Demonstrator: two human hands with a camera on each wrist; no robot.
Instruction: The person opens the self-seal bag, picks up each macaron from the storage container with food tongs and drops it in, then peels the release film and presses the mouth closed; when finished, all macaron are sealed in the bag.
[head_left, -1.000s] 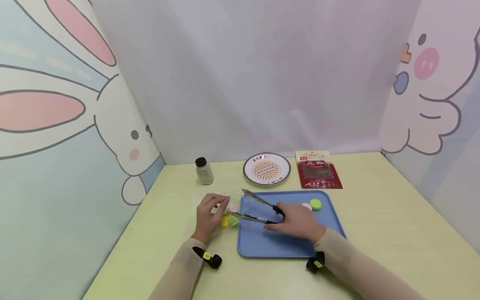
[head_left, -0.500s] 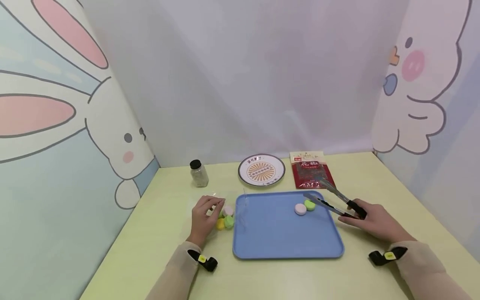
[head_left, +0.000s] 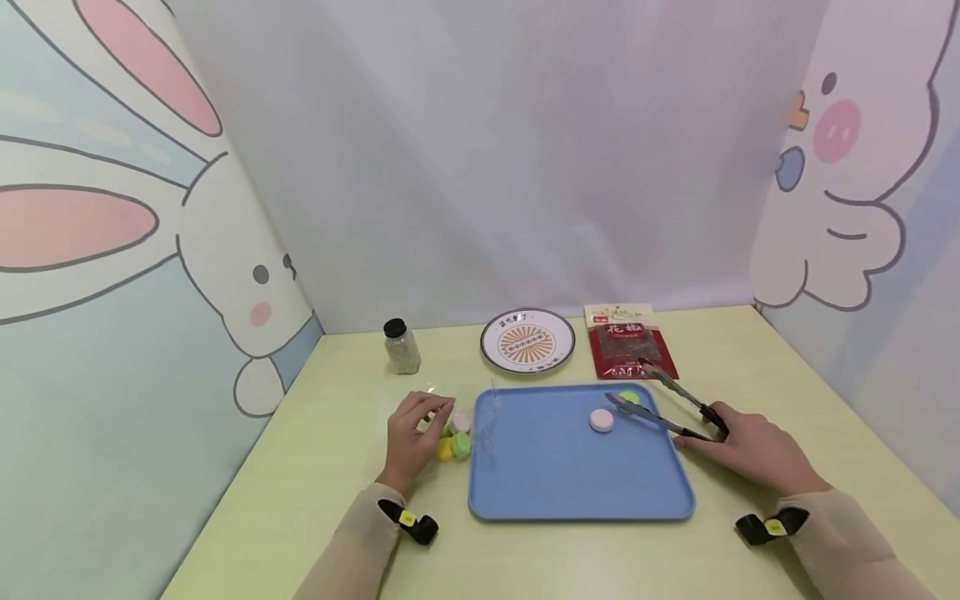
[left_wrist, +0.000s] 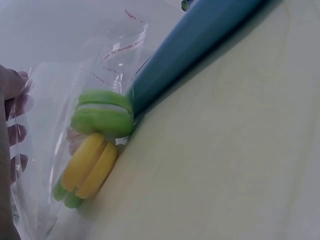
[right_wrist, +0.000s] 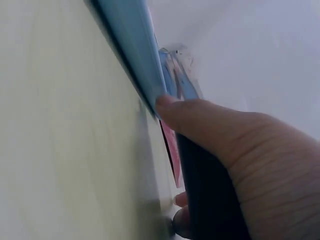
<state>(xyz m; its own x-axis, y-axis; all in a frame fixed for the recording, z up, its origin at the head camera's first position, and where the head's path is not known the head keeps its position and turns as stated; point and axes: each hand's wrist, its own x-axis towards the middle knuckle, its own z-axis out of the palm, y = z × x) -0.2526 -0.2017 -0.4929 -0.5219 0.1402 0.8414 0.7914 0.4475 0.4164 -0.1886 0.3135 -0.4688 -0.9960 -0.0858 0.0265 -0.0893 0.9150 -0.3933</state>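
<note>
My left hand (head_left: 411,437) pinches the edge of a clear plastic bag (left_wrist: 47,100) at the tray's left side. Inside it sit several macarons, among them a green macaron (left_wrist: 102,122), a yellow macaron (left_wrist: 90,167) and a pink macaron (head_left: 460,423). My right hand (head_left: 761,452) grips black-handled metal tongs (head_left: 651,414) over the right rim of a blue tray (head_left: 555,475). The tong arms are spread, and the lower one partly covers a loose green macaron (head_left: 630,397); whether they touch it I cannot tell. A loose pink macaron (head_left: 601,420) lies beside it on the tray.
A patterned round plate (head_left: 528,341) stands behind the tray. To its right lies a red spice packet (head_left: 630,346), close to the upper tong tip. A small jar with a black lid (head_left: 402,348) stands at the back left. Walls enclose the pale table (head_left: 810,400).
The tongs moved right from the bag to the tray's right rim, then slightly toward the green macaron. The left hand keeps hold of the bag. The view shifted a little.
</note>
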